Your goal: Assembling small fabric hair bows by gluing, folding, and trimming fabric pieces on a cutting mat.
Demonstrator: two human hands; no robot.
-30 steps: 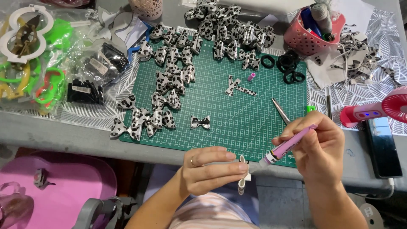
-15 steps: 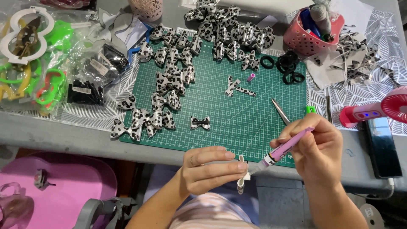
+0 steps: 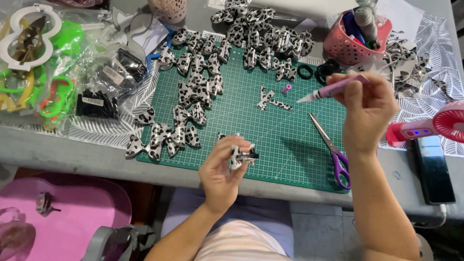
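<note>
While the left hand (image 3: 223, 170) pinches a small black-and-white spotted fabric bow (image 3: 240, 156), the pink glue pen (image 3: 333, 88) — nozzle pointing left — sits gripped in the right hand's fingers (image 3: 355, 94), up and to the right of it.

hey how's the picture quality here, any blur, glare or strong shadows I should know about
Head view: light is even and soft. The right hand with the pink glue pen casts a faint shadow on the green cutting mat. The left hand and its spotted bow look slightly soft. Mild glare shows on the plastic bags.
</note>
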